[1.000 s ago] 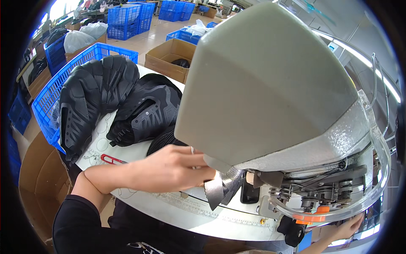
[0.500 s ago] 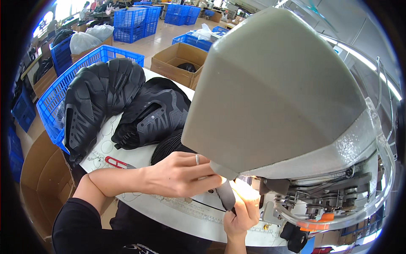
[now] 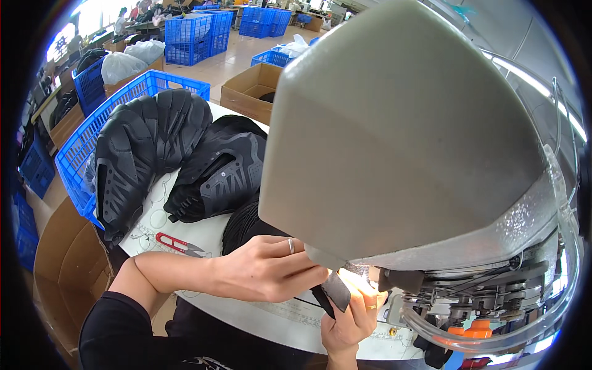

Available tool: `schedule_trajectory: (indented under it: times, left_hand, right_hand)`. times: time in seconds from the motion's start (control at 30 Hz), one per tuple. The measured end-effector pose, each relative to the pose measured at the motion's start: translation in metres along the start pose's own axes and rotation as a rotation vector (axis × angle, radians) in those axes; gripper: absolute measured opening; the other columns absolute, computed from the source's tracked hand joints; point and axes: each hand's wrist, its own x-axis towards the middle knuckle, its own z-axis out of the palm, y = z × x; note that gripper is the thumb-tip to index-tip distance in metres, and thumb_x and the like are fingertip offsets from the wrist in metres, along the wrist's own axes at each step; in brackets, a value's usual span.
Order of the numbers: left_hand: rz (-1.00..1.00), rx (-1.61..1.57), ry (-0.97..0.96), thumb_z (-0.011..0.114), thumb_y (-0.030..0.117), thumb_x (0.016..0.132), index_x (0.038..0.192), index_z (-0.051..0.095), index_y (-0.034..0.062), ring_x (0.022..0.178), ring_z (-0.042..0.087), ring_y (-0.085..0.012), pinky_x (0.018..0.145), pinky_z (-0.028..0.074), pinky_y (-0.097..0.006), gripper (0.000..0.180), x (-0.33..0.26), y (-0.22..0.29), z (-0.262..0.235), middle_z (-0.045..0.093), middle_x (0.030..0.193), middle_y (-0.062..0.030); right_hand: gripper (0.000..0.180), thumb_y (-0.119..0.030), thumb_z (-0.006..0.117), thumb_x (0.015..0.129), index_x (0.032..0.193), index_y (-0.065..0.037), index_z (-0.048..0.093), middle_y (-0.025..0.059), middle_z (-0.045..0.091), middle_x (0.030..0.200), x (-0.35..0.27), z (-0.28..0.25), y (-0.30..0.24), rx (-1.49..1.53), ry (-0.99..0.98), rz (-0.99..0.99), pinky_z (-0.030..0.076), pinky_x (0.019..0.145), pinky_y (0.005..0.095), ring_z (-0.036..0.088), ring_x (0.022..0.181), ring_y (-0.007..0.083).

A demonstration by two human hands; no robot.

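Note:
Below the sewing machine head (image 3: pixel 394 142), my right hand (image 3: pixel 350 314) pinches a grey fabric piece (image 3: pixel 337 291) with a black edge; its fingers are closed on it under the bright lamp light. My left hand (image 3: pixel 271 269), wearing a ring, comes in from the left with its fingers bent and pressed together at the same piece. Its fingertips lie partly behind the machine's lower corner, so its exact hold is partly hidden. The needle area is also hidden. Red-handled thread snips (image 3: pixel 179 244) lie on the white table (image 3: pixel 246 310) beyond my left forearm.
Stacked black shoe uppers (image 3: pixel 126 160) curve across the table's left side, beside another pile (image 3: pixel 222 176). Beyond them stand a blue crate (image 3: pixel 77 154) and a cardboard box (image 3: pixel 250 92). An open carton (image 3: pixel 68 271) sits at lower left. Machine tubing and thread parts (image 3: pixel 475 308) fill the right.
The view has shifted slightly, and the machine head fills a little more of it. The grey fabric piece has turned in my fingers, showing more of its black edge. Both hands stay close together.

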Motion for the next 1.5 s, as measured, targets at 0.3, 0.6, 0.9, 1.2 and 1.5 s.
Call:
schedule_trajectory:
  times: [0.3,0.6,0.9,1.2,1.5]
  left_hand:
    - [-0.015,0.000,-0.020,0.069,0.007,0.068,0.087,0.060,0.0030,0.072,0.056,-0.0122,0.053,0.050,-0.024,0.022,-0.001,0.002,0.003,0.052,0.083,-0.0039]
    - [-0.012,-0.044,0.007,0.070,0.009,0.067,0.087,0.061,0.0027,0.075,0.058,-0.0133,0.055,0.052,-0.024,0.023,-0.002,-0.003,0.002,0.052,0.082,-0.0036]
    - [-0.017,-0.063,-0.011,0.070,0.008,0.066,0.089,0.062,0.0018,0.078,0.058,-0.0150,0.057,0.053,-0.025,0.025,-0.003,-0.003,0.001,0.054,0.084,-0.0041]
    - [-0.011,-0.050,0.025,0.070,0.006,0.065,0.089,0.063,0.0009,0.078,0.058,-0.0156,0.058,0.053,-0.025,0.025,-0.004,-0.003,0.005,0.054,0.087,-0.0051]
    - [-0.037,-0.074,0.057,0.069,0.007,0.065,0.086,0.060,0.0016,0.070,0.055,-0.0144,0.052,0.051,-0.025,0.023,-0.005,-0.002,0.009,0.049,0.086,-0.0054]
  right_hand:
    - [0.034,0.007,0.058,0.059,0.088,-0.004,0.074,0.0106,0.066,0.089,-0.005,-0.003,0.001,-0.011,-0.018,0.018,0.048,0.077,0.0410,0.062,0.086,0.0316]
    - [0.035,0.005,0.061,0.062,0.091,-0.007,0.077,0.0092,0.066,0.088,0.003,-0.003,0.000,-0.044,-0.033,-0.040,0.046,0.080,0.0431,0.062,0.084,0.0296]
    - [0.034,0.004,0.061,0.064,0.091,-0.008,0.077,0.0086,0.064,0.086,0.001,-0.004,-0.003,-0.038,-0.048,0.022,0.047,0.076,0.0417,0.060,0.081,0.0297]
    - [0.030,0.007,0.059,0.064,0.087,-0.005,0.074,0.0104,0.062,0.082,-0.003,-0.002,0.001,-0.042,-0.028,0.032,0.048,0.071,0.0395,0.060,0.078,0.0317]
    - [0.018,0.008,0.059,0.062,0.079,0.004,0.065,0.0111,0.063,0.081,0.009,-0.003,0.006,0.014,0.030,-0.053,0.046,0.064,0.0384,0.059,0.071,0.0314]
